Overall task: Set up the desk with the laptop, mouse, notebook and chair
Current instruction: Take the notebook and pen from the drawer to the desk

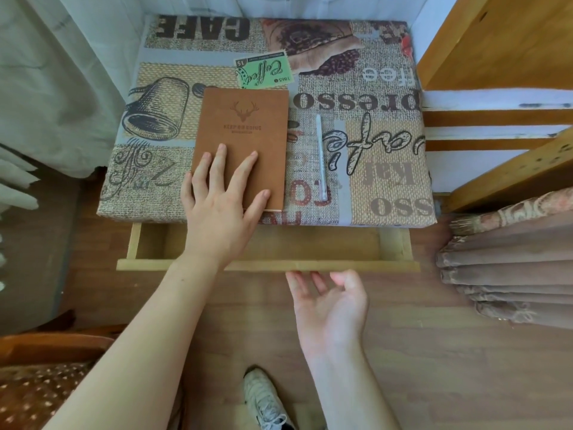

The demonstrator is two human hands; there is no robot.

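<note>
Nearest to you, at 6 o'clock, your white shoe [263, 398] stands on the wooden floor [434, 352], which is free on the right side. At 8 o'clock the chair [37, 380] with a spotted seat stays close to your left arm. Your right hand [330, 308] is palm up, its fingers [302, 282] loosely spread and holding nothing, the tips just under the front edge of the open drawer [266, 264]. Your left hand [221, 206] lies flat, fingers [245, 169] wide, on the near corner of the brown notebook [245, 131]. The notebook lies on the table [387, 181] a little left of centre, its near edge close to the table edge. A white pen [321, 156] lies just beside it, at 1 o'clock. The far half of the table is free.
</note>
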